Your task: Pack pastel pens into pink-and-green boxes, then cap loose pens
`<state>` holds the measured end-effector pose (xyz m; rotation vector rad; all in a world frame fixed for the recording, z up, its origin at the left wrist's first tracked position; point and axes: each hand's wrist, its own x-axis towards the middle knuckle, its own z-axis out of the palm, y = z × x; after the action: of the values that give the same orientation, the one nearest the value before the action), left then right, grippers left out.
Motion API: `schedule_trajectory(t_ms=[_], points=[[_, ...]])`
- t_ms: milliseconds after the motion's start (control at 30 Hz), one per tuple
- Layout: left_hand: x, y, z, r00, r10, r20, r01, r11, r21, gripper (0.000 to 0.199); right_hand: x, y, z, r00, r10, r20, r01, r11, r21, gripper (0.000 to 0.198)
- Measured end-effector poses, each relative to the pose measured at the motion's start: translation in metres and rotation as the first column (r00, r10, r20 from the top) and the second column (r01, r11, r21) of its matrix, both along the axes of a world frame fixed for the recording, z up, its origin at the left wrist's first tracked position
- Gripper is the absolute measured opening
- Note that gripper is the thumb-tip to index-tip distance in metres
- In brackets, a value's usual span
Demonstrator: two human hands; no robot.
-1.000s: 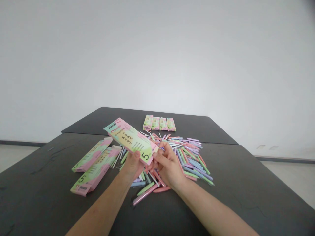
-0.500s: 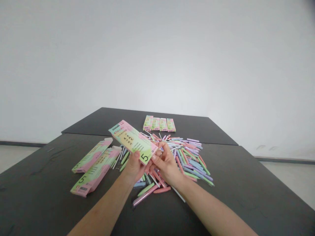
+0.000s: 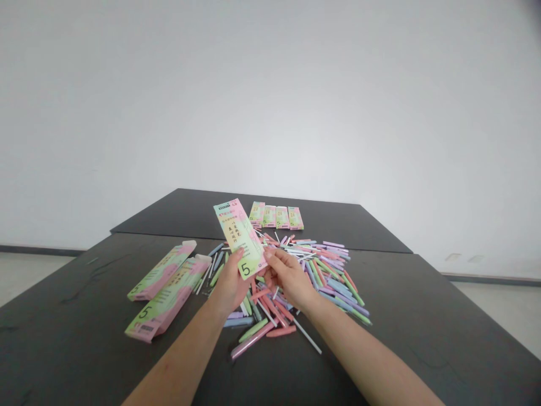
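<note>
A slim pastel pen box [image 3: 240, 237], printed with a large 5, is held up above the pile, its top tilted to the left. My left hand [image 3: 232, 282] grips its lower left edge, thumb on the printed front. At the lower right edge, my right hand [image 3: 289, 276] has thumb and fingers closed on the box; some fingertips are hidden behind it. Below and behind my hands spreads a heap of pens and pen parts [image 3: 338, 282] in green, pink, purple, blue and white.
To the left, two similar boxes [image 3: 169, 299] lie side by side with end flaps open. Several more boxes [image 3: 276, 216] stand in a row at the back of the black table [image 3: 422, 338]. A loose white stick [image 3: 308, 335] and a pink-purple tube [image 3: 251, 342] lie near the front.
The held box has turned clockwise to a more upright angle, its far end moving right and up. My right hand has shifted slightly along its lower right edge.
</note>
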<state>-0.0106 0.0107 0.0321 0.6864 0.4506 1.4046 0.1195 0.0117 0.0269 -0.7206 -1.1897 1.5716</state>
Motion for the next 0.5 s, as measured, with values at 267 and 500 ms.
schedule_trajectory(t_ms=[267,500], points=[[-0.005,0.01,-0.008,0.971,0.178,-0.162,-0.186,0.982,-0.037,0.042,0.002,0.034,0.001,0.987,-0.073,0.142,0.074,0.997,0.0,0.033],[-0.006,0.014,-0.017,0.878,0.355,-0.321,-0.415,0.899,-0.14,0.031,0.022,0.152,0.002,0.889,-0.325,0.324,0.387,0.909,-0.151,0.019]])
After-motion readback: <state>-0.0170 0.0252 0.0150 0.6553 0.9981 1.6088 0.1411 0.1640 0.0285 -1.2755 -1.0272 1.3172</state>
